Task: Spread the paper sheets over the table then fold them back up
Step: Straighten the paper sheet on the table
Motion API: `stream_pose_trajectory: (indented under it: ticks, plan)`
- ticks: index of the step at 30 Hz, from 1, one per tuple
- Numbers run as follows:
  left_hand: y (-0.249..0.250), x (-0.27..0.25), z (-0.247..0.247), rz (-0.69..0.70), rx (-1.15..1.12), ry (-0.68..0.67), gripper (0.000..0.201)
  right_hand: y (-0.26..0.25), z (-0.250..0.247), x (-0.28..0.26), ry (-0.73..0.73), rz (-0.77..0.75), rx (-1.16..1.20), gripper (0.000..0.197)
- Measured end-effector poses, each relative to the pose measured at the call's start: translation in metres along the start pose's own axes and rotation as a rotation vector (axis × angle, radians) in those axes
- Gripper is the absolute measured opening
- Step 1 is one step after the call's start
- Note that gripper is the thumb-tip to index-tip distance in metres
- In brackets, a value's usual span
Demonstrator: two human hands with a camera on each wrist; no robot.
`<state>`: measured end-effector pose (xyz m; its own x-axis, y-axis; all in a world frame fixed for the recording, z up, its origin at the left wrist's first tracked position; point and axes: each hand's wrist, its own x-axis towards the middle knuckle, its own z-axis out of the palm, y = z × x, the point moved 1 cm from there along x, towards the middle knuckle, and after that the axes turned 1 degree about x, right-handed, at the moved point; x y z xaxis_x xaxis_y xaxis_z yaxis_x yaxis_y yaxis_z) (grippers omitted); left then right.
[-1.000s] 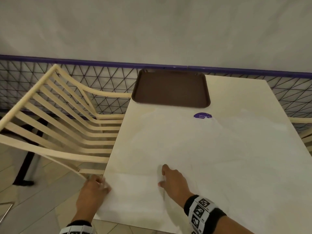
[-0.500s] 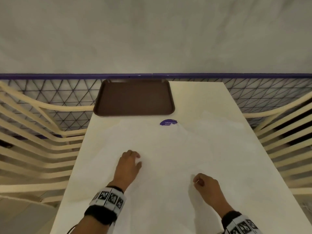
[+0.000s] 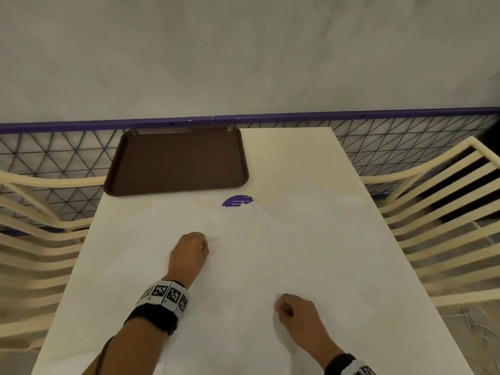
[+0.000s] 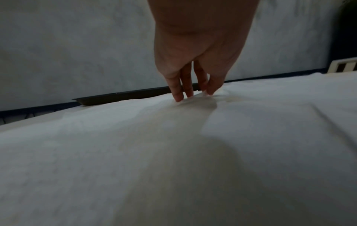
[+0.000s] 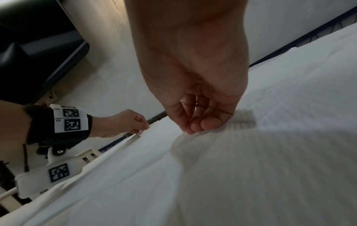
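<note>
Tearing is the main risk while you are pinching such thin white paper sheets (image 3: 311, 253), which are lying spread across the cream rectangular worktop (image 3: 292, 155) in the centre of the head view. Your left hand (image 3: 189, 251) is bunching a small ridge between thumb and fingers (image 4: 178, 91); your right hand (image 3: 296, 309), lower right of centre, is nipping another pucker in its curled fingers (image 5: 195, 127). Pulling the two pinches apart, or lifting fast, is likely to rip or crease the sheets. Dragging may also be sliding them over the purple round sticker (image 3: 238, 201) toward the brown plastic tray (image 3: 176, 161) at upper left.
</note>
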<state>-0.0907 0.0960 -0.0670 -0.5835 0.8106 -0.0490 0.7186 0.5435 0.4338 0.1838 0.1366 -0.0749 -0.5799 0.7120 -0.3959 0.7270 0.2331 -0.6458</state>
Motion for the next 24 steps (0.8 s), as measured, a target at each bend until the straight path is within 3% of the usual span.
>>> stream_pose_trajectory:
  ticks: [2, 4, 9, 11, 14, 17, 20, 24]
  plan:
    - [0.007, -0.002, -0.010, -0.015, -0.021, 0.013, 0.013, -0.008, -0.008, 0.000, -0.025, -0.009, -0.012, 0.036]
    - [0.021, -0.006, -0.026, 0.034, -0.019, 0.036, 0.015, -0.029, -0.021, 0.000, 0.031, -0.113, -0.057, 0.025]
    - [0.077, -0.036, -0.084, 0.365, 0.154, -0.094, 0.009, -0.116, -0.070, 0.013, 0.258, -0.486, -0.127, 0.072]
    - [0.095, -0.050, -0.108, 0.435, 0.138, -0.112, 0.009, -0.143, -0.085, 0.021, 0.235, -0.549, -0.170, 0.063]
    - [0.108, -0.067, -0.140, 0.340, -0.043, -0.111, 0.022, -0.163, -0.105, 0.022, 0.129, -0.450, -0.039, 0.010]
    - [0.097, -0.078, -0.160, 0.199, -0.022, -0.139, 0.039, -0.159, -0.127, 0.019, 0.038, -0.381, 0.235, 0.016]
    - [0.076, -0.082, -0.172, 0.096, -0.171, -0.086, 0.010, -0.144, -0.145, 0.017, -0.010, -0.332, 0.419, 0.018]
    - [0.060, -0.077, -0.169, -0.038, -0.517, 0.021, 0.016, -0.121, -0.152, 0.024, -0.003, -0.241, 0.419, 0.010]
